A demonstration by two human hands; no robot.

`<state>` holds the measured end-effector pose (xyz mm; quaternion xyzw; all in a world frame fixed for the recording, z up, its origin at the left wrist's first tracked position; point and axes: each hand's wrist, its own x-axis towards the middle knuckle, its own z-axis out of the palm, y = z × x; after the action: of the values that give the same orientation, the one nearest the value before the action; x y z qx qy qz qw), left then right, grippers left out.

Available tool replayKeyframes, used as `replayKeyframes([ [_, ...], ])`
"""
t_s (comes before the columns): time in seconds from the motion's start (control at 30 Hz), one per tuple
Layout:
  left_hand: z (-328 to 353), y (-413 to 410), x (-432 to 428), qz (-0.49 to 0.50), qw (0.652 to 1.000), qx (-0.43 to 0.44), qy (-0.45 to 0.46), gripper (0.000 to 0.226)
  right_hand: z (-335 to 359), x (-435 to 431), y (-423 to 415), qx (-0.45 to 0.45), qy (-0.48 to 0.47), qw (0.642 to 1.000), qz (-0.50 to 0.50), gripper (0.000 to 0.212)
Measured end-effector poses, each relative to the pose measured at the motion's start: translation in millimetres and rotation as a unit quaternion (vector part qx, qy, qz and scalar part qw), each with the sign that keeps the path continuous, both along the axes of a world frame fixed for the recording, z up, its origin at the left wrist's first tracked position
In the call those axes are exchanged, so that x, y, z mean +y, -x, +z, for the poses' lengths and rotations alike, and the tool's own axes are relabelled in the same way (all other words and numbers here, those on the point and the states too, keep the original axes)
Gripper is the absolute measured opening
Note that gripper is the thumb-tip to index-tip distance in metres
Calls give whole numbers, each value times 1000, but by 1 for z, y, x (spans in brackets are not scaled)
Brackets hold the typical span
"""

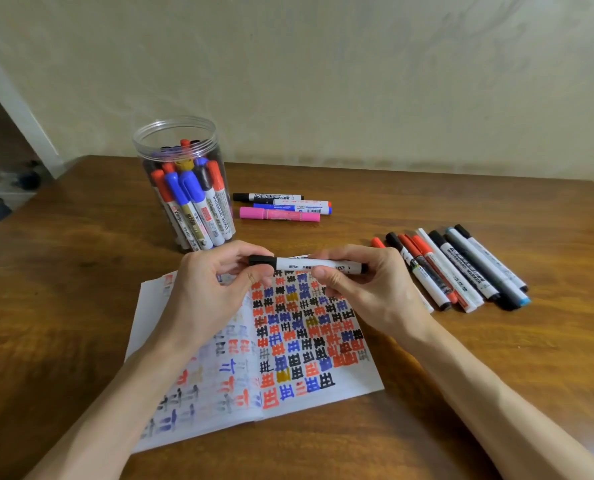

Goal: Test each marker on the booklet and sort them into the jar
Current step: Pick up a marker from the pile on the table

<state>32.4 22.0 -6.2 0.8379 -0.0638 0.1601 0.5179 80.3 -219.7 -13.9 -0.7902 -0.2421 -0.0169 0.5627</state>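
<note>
I hold a white marker with a black cap [302, 265] level above the open booklet [354, 379]. My left hand [208, 289] pinches the black cap end, and my right hand [361, 285] grips the white barrel. The cap is on the marker. The booklet's right page is covered with red, blue and black test marks, and fainter marks show on its left page. Behind my left hand stands a clear plastic jar [177, 133], open at the top and filled with several capped markers.
Three markers [281, 206], black, blue and pink, lie just right of the jar. A row of several markers [458, 268] lies on the wooden table [496, 341] at the right. A wall runs along the table's far edge.
</note>
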Motion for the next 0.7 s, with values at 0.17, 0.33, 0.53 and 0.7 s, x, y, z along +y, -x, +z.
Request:
replayKeyframes([
  [0.17, -1, -5, -1, 14, 999, -21, -22, 16, 0, 3, -5, -1, -19, 1000, 12, 28],
  [0.33, 1, -6, -1, 14, 999, -39, 3, 19, 5, 3, -8, -2, 17, 1000, 13, 25],
  [0.53, 9, -7, 0, 30, 998, -50, 35, 27, 23, 18, -8, -117, 105, 988, -1, 28],
  [0.7, 21, -10, -2, 77, 986, -139, 49, 60, 37, 42, -20, -167, 155, 973, -24, 23],
])
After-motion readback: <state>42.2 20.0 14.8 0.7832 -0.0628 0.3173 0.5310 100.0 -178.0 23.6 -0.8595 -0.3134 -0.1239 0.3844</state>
